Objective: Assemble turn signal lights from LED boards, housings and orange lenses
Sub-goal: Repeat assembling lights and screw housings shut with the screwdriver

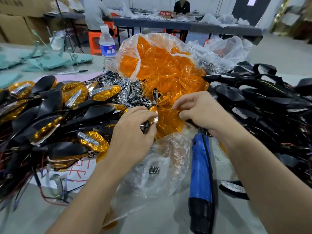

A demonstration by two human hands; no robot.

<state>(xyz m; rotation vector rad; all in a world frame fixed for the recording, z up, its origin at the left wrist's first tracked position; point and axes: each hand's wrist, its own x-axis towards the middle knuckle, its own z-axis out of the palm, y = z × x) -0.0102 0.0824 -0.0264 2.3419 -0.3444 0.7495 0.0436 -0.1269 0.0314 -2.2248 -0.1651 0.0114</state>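
My left hand [133, 130] grips a partly built turn signal [154, 114] with an orange lens and chrome strip, its threaded stem poking out under my fingers. My right hand [200, 110] has its fingers curled on the loose orange lenses [165, 73] spilling from a clear plastic bag; whether it pinches one I cannot tell. A blue electric screwdriver [200, 166] lies under my right wrist. Finished signals [55, 115] are heaped at the left, black housings [263, 102] at the right, chrome reflector boards [125, 88] behind my hands.
A water bottle [107, 48] stands behind the reflectors, a marker pen [72, 72] left of it. Crumpled clear bags [162, 166] with screws lie before me. Teal foam sheets [42, 61] cover the far left. Two people sit at a far table [168, 22].
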